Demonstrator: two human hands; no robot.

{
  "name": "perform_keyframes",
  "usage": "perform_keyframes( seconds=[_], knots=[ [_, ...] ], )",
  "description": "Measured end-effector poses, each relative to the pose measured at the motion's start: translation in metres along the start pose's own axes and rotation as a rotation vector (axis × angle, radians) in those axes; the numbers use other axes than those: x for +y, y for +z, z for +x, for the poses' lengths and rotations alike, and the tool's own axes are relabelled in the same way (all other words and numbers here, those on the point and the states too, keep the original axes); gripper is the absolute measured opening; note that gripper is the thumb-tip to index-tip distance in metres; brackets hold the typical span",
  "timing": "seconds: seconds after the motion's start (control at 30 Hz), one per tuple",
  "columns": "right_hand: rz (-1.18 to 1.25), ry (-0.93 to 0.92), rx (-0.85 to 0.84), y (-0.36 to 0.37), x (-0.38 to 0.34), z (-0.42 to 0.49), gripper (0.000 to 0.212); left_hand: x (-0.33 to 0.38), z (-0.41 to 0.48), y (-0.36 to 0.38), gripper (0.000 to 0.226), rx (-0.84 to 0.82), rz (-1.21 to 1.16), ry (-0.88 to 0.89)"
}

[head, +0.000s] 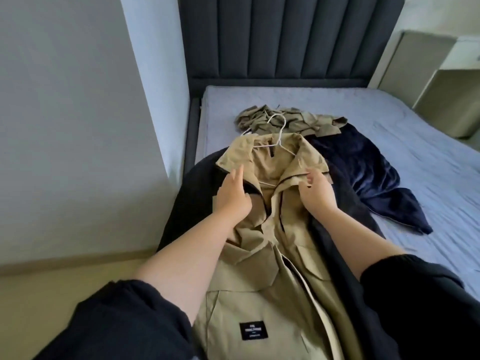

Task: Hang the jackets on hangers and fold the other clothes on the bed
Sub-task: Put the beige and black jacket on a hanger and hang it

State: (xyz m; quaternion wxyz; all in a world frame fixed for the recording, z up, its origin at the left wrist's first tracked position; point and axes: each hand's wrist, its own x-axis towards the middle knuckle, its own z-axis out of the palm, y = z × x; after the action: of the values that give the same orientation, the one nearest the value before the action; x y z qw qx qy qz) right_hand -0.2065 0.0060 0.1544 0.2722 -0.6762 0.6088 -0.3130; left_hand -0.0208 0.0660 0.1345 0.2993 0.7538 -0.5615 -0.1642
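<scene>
On the near left part of the bed (pixel 405 126), a tan jacket (pixel 262 276) lies front up and lengthwise, its collar towards the far end and its hem running out of view at the near edge. It rests on a black garment (pixel 348 229) spread beneath it. A white hanger (pixel 282 132) sits inside the collar, with its hook poking out over the far side and one arm showing in the open neck. The left hand (pixel 232 196) lies on the jacket's left shoulder and front edge, fingers fairly straight and pointing far, thumb beside the dark lining. The right hand (pixel 315 194) is at the right lapel with its fingers curled, but whether they actually pinch the cloth cannot be told. The two hands are apart, one on each side of the open front. A black label (pixel 253 331) is sewn on the near left panel. Beyond the collar a crumpled olive shirt (pixel 298 120) lies on the sheet, and just right of it, touching the black garment, a navy velvet piece (pixel 368 175) is spread out. A dark padded headboard (pixel 285 35) stands at the far end.
</scene>
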Motion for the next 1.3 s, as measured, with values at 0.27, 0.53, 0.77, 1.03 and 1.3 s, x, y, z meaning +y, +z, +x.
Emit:
perform_keyframes(
  seconds=[0.27,0.53,0.77,1.03,1.3],
  knots=[
    [-0.277,0.188,-0.343,0.086,0.093,-0.040,0.040,-0.078,-0.048,0.107,0.063,-0.468,0.238,-0.158],
    [-0.522,0.238,-0.194,0.134,0.091,-0.041,0.067,-0.100,-0.066,0.136,0.071,-0.453,0.457,-0.110],
    [-0.273,0.323,-0.128,0.125,0.100,-0.024,0.026,-0.098,-0.062,0.137,0.073,-0.459,0.454,-0.120],
    [0.372,0.687,-0.093,0.086,0.138,-0.008,0.027,-0.095,-0.057,0.133,0.063,-0.493,0.429,-0.133],
    [-0.655,-0.020,0.068,0.092,0.129,-0.027,0.023,-0.091,-0.057,0.130,0.063,-0.520,0.411,-0.087]
  ],
)
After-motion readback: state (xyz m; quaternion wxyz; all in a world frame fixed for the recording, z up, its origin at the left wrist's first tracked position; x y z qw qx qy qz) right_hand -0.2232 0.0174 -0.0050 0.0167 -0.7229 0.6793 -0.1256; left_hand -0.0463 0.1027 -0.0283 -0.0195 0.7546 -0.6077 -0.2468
